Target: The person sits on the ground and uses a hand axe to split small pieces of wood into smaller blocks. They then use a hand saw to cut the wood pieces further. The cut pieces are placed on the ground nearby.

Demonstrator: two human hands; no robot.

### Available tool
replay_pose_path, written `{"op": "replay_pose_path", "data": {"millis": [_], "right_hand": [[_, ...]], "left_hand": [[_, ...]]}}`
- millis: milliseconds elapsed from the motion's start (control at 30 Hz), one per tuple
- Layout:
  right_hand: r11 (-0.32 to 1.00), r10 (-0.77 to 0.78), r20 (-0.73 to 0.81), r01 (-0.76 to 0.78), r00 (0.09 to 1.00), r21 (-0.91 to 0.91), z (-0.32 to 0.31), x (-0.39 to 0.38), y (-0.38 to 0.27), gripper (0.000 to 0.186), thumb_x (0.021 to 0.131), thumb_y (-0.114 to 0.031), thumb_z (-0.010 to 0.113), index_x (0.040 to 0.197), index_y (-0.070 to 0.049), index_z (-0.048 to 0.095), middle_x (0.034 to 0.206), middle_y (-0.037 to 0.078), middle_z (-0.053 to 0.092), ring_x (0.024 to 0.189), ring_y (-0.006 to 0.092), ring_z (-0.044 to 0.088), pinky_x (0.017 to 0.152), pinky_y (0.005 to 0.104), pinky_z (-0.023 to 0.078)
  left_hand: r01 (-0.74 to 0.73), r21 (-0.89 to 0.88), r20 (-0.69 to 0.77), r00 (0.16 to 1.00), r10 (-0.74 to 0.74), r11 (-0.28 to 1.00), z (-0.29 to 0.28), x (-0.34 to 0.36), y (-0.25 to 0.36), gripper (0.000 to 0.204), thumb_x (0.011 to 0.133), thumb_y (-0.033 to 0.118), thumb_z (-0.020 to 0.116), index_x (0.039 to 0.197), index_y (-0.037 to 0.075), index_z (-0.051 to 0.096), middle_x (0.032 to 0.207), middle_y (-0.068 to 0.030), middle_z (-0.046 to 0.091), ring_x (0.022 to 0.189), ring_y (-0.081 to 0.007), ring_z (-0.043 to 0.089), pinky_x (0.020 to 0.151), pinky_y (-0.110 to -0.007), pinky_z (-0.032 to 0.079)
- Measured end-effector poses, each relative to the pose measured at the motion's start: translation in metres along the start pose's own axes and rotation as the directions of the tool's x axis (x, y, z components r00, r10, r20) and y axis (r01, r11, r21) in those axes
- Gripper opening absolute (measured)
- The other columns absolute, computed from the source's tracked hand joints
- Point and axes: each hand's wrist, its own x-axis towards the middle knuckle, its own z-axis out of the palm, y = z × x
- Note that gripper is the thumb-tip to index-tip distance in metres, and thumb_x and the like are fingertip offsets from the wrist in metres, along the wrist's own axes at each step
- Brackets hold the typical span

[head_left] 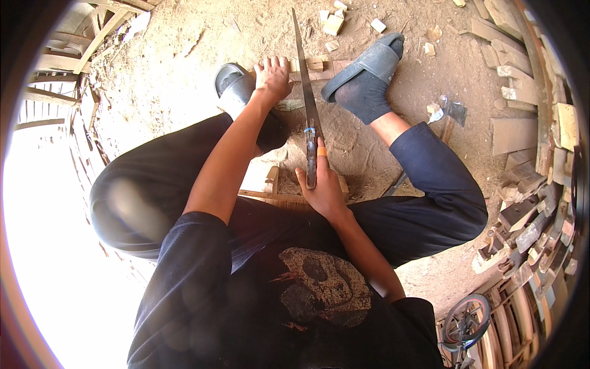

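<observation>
My right hand (pixel 324 187) is wrapped round the handle of a handsaw (pixel 303 77), with an orange band on one finger. The long, narrow blade points away from me and crosses a small light piece of wood (pixel 315 64). My left hand (pixel 273 78) grips that wood just left of the blade, its fingers bent over the far side; the part under the palm is hidden. The wood rests on the ground between my two feet in dark slides. Blue tape or cloth shows where the blade meets the handle.
Cut wood blocks (pixel 333 24) lie on the dirt beyond the saw. Stacked offcuts (pixel 522 215) line the right side, and a small wheel (pixel 466 323) stands lower right. A wooden seat (pixel 270 195) shows under me. Strong glare washes out the left.
</observation>
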Motion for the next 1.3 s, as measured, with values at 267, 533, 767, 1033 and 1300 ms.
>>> {"op": "replay_pose_path", "data": {"millis": [267, 533, 767, 1033, 1300], "right_hand": [[1.0, -0.01, -0.012, 0.01, 1.0, -0.002, 0.001, 0.0, 0.001, 0.079, 0.091, -0.029, 0.057, 0.148, 0.002, 0.011, 0.116, 0.038, 0.054, 0.09, 0.0496, 0.062, 0.075, 0.0511, 0.051], [1.0, -0.012, -0.023, 0.012, 1.0, 0.008, 0.002, 0.0, 0.002, 0.079, 0.091, -0.027, 0.058, 0.148, 0.002, 0.011, 0.117, 0.038, 0.053, 0.09, 0.05, 0.061, 0.075, 0.0512, 0.051], [0.999, -0.021, -0.022, 0.022, 1.0, 0.04, 0.001, 0.0, 0.0, 0.079, 0.091, -0.027, 0.059, 0.147, 0.002, 0.012, 0.119, 0.038, 0.053, 0.093, 0.0506, 0.06, 0.077, 0.0513, 0.051], [0.999, -0.029, -0.037, 0.03, 0.999, 0.028, 0.002, 0.0, 0.0, 0.078, 0.091, -0.027, 0.058, 0.147, 0.002, 0.013, 0.115, 0.038, 0.055, 0.093, 0.05, 0.06, 0.076, 0.0517, 0.051], [0.976, 0.088, -0.092, -0.067, 0.992, 0.206, -0.017, -0.006, -0.02, 0.065, 0.092, -0.025, 0.06, 0.142, 0.005, 0.032, 0.106, 0.028, 0.062, 0.089, 0.0358, 0.067, 0.076, 0.0393, 0.052]], "left_hand": [[-0.001, -0.011, -0.009, 1.0, 0.001, 1.0, 0.001, 0.0, 0.0, 0.076, 0.083, 0.044, 0.067, 0.137, 0.001, 0.034, 0.131, -0.0183, 0.044, 0.126, -0.0343, 0.041, 0.103, -0.056, 0.033], [-0.011, -0.016, -0.018, 1.0, 0.011, 1.0, -0.002, -0.002, 0.0, 0.073, 0.084, 0.043, 0.066, 0.136, 0.001, 0.035, 0.131, -0.0185, 0.045, 0.125, -0.0346, 0.041, 0.102, -0.057, 0.032], [-0.018, 0.001, -0.018, 1.0, 0.018, 1.0, 0.0, -0.001, -0.001, 0.074, 0.085, 0.044, 0.064, 0.138, 0.001, 0.034, 0.133, -0.0192, 0.043, 0.127, -0.0353, 0.04, 0.103, -0.058, 0.032], [-0.008, -0.007, -0.013, 1.0, 0.008, 1.0, 0.001, 0.0, -0.001, 0.075, 0.085, 0.043, 0.065, 0.138, 0.001, 0.033, 0.134, -0.0192, 0.043, 0.127, -0.0356, 0.041, 0.103, -0.058, 0.032], [-0.023, -0.036, -0.064, 0.998, 0.02, 0.999, 0.008, -0.002, -0.003, 0.074, 0.085, 0.042, 0.066, 0.138, 0.001, 0.034, 0.134, -0.02, 0.043, 0.126, -0.0367, 0.041, 0.102, -0.059, 0.032]]}}
